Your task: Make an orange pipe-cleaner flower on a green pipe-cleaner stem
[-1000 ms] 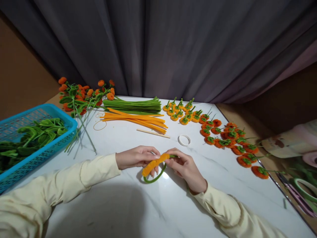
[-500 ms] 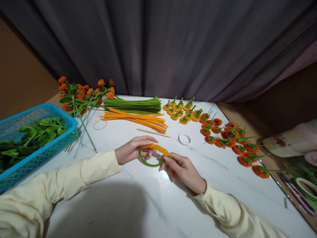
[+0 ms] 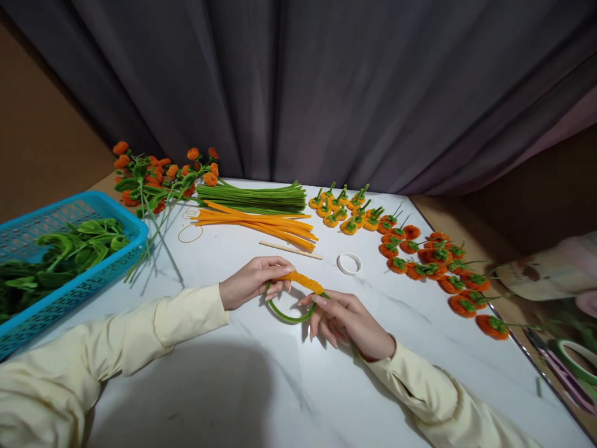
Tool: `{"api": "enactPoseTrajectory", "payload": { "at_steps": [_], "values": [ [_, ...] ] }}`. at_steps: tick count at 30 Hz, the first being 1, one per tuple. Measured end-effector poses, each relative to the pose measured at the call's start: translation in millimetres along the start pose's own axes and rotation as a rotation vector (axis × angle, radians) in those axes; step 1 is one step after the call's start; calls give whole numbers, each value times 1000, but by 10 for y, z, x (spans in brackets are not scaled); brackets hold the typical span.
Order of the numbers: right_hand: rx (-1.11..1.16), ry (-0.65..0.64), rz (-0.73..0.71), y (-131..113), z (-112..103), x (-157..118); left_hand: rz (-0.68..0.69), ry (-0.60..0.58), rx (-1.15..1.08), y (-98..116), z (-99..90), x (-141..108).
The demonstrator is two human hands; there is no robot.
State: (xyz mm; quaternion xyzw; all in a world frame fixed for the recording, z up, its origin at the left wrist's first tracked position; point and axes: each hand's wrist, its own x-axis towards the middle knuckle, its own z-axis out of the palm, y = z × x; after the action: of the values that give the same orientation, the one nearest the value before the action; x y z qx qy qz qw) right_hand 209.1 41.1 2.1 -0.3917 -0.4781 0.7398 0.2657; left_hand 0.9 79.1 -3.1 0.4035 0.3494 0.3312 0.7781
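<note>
Between my hands, just above the white tabletop, is a green pipe cleaner (image 3: 290, 320) bent into a ring. Coiled orange pipe cleaner (image 3: 305, 282) covers its upper side in tight ridges. My left hand (image 3: 254, 282) pinches the left end of the orange coil between thumb and fingers. At the coil's right end, my right hand (image 3: 352, 320) grips the ring with thumb and index finger, its other fingers loosely curled below. Beyond them lie a thin wooden stick (image 3: 290, 250), a white tape ring (image 3: 349, 264) and loose orange pipe cleaners (image 3: 256, 224).
Green pipe cleaners (image 3: 252, 198) lie in a bundle at the back. Yellow flower heads (image 3: 349, 225) and orange flower heads (image 3: 461, 305) spread along the right. A blue basket (image 3: 74, 274) with green leaves stands left, near stemmed orange flowers (image 3: 211, 178). Pink-handled scissors (image 3: 562, 370) lie far right.
My left thumb has come down onto the coil's left end, which it now pinches. The ring has shifted slightly right and tilted, and my right hand's lower fingers have spread a little.
</note>
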Motion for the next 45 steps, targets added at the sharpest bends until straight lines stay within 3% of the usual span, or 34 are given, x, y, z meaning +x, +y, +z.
{"api": "enactPoseTrajectory", "payload": {
  "at_steps": [9,15,17,19,22,24,27,30,33,37,40,45],
  "values": [
    [88,-43,-21,-6,-52,-1,-7,-25,1,9,7,-8],
    [196,-207,-99,-4,-90,-30,207,21,174,-4,19,-36],
    [177,-147,-147,6,-63,-45,303,5,291,-15,23,-40],
    [59,6,-247,38,-28,-65,407,39,414,-37,31,-34],
    [-328,232,-463,101,11,-104,470,247,472,-80,57,-25],
    [-611,321,-604,128,26,-123,393,339,402,-101,83,-35],
    [-870,347,-755,136,44,-129,233,220,304,-113,120,-72],
    [-985,314,-836,142,59,-116,124,88,266,-113,145,-103],
    [-948,299,-837,178,70,-107,110,88,220,-106,154,-100],
    [-727,397,-786,228,72,-104,139,130,178,-101,144,-70],
    [-727,450,-800,209,61,-112,142,168,218,-121,123,-61],
    [-1272,563,-1244,148,39,-153,121,220,321,-160,115,-71]
  ]
}}
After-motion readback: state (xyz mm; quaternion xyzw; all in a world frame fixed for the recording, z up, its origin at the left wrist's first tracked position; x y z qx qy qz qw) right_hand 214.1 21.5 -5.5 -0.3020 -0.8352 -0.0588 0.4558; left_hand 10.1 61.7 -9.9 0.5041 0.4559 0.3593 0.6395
